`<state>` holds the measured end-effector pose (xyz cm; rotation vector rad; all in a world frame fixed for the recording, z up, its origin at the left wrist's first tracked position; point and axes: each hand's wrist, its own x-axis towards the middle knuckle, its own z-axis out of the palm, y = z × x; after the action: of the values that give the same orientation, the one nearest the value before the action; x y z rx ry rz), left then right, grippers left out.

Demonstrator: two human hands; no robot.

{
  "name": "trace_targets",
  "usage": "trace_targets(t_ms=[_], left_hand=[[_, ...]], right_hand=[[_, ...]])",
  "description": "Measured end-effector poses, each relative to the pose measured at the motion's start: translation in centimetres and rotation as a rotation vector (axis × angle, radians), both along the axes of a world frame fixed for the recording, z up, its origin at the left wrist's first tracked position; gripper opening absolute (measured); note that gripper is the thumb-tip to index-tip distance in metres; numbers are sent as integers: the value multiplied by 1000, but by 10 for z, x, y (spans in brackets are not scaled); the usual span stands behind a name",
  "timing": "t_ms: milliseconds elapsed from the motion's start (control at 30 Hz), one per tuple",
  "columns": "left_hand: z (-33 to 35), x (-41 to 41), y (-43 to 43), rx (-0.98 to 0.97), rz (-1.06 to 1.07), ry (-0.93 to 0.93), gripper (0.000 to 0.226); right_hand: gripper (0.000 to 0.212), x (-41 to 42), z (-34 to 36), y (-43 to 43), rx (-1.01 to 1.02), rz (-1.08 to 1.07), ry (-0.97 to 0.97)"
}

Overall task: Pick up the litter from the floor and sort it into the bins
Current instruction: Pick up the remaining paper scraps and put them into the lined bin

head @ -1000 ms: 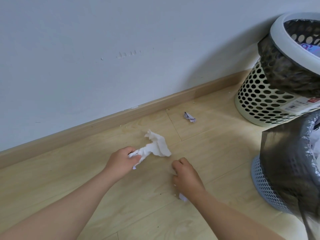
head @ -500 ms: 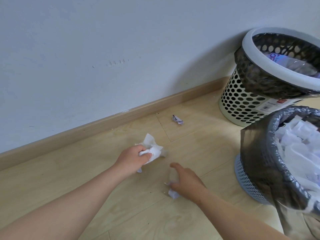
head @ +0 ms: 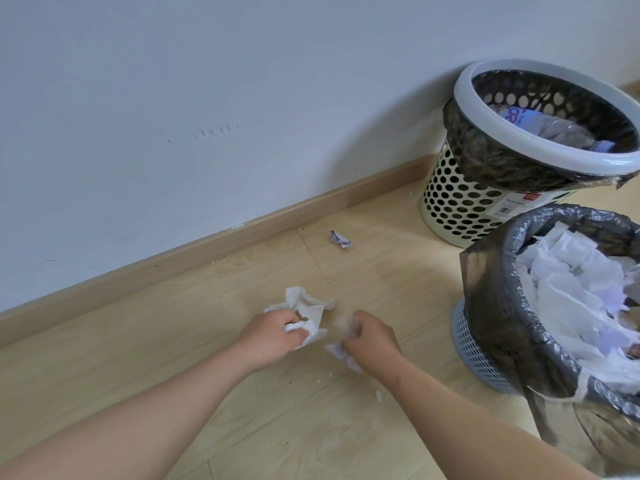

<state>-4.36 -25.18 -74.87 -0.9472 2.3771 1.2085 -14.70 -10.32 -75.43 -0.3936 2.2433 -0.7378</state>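
Pale laminate floor (head: 166, 348) below a white wall (head: 173, 98) and a wooden skirting board (head: 207, 245) is seen from the head camera, with both forearms reaching down over the planks.

A crumpled white tissue (head: 308, 308) is gripped by the left hand (head: 268, 336), fingers curled round its lower part while the loose upper folds stand free above the knuckles. A second ago the tissue trailed out long from that hand; it has since been bunched in close.

A small white-and-lilac paper scrap (head: 341, 353) is pinched under the right hand (head: 370, 337), whose fingers are curled; the fingertips are blurred by motion. That hand had been pressed knuckles-down on the floor and has now been raised slightly with the scrap.

Two bins have been brought further into frame at the right. A blue mesh bin (head: 474, 355) with a grey liner, heaped with white paper (head: 571, 292), stands nearest the right hand; a cream perforated bin (head: 450, 206) with a dark liner stands behind it against the wall, holding what looks like plastic wrapping.

One crumpled wrapper (head: 340, 240) is left near the skirting board, and a tiny white fragment (head: 378, 395) below the right wrist. Both handfuls are judged ready for the paper-filled bin, with those two pieces still to be collected.
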Motion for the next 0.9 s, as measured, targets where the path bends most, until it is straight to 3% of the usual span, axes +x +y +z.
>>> trace_targets(t_ms=[100,200,400,767,900], left_hand=[[25,-15,2,-12,7,115,20],[61,-39,5,-76,-10,258,23],[128,-90,24,-30,33,536,15],[181,-173,127,-6,-249,692,12],[189,-187,169,146,-398,682,15]], right_hand=[[15,-15,26,-9,-234,-266,-84],[16,-33,55,-11,-428,-418,-32],[8,-63,115,7,-657,-536,91],[12,-115,175,108,-632,-777,387],[10,-126,177,166,-584,-965,449]])
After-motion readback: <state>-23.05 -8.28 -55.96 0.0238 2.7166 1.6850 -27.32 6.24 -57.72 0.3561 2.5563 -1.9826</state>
